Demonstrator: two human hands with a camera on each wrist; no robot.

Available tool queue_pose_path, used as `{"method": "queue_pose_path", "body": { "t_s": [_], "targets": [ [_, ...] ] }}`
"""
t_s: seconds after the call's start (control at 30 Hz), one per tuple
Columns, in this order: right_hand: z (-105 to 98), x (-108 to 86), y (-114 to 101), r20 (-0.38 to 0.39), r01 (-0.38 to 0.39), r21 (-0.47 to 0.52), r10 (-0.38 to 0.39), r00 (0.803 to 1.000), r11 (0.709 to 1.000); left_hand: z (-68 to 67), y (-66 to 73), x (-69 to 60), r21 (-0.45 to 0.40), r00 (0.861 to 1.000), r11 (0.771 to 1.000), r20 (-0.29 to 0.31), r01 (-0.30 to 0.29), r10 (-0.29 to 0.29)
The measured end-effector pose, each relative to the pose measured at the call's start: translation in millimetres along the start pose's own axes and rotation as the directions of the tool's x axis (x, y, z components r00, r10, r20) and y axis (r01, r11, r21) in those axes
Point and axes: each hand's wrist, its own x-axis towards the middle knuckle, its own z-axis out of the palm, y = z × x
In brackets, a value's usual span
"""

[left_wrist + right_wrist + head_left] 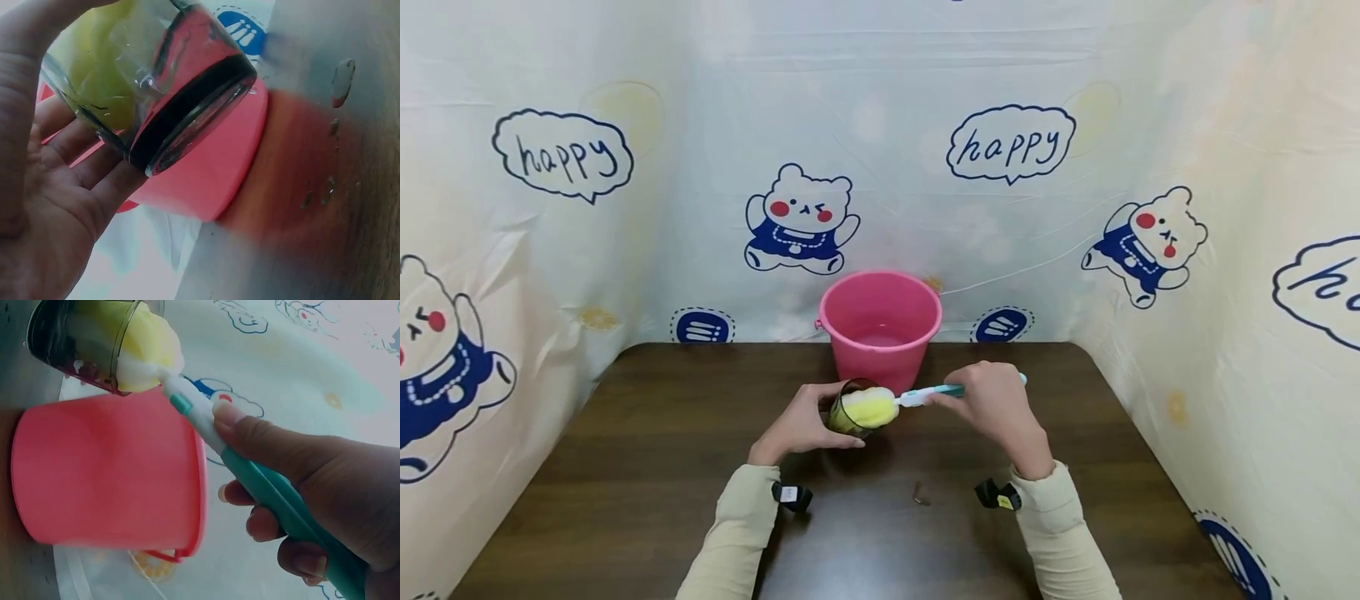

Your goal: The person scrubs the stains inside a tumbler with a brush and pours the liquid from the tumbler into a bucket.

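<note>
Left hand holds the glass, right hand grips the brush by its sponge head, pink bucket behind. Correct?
No: the right hand grips the brush handle, per the right wrist view; the sponge head is partly inside the glass. Rest holds.

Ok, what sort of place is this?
Probably a makeshift recording booth: bear-print sheeting hangs behind and beside a brown table, and two wrist-worn black devices are in view.

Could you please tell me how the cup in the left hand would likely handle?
The cup is probably stiff and perhaps fragile, since it looks like clear glass. It may be slippery, as wet-looking drops dot the table nearby. Being round-sided, it could roll if laid down.
</note>
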Motion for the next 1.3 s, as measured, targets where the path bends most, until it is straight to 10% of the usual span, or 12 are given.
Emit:
{"method": "queue_pose_path", "body": {
  "t_s": [0.4,1.03,1.3],
  "targets": [
    [-1.5,-0.6,-3.1,-0.046,0.088,-0.023,-0.089,0.995,0.996,-1.1,2.1,-0.8,0.049,0.999,0.998,0.006,0.045,-0.045],
    [-5.2,-1.4,5.4,-0.072,-0.012,-0.016,0.011,0.997,1.000,-0.8,5.4,2.3,0.087,1.000,0.996,0.021,0.020,-0.022],
    [-4.0,-1.9,6.6,0.059,-0.024,0.027,0.023,0.998,0.999,-1.8,5.7,0.5,0.107,0.999,0.994,0.027,0.015,-0.018]
  ]
}}
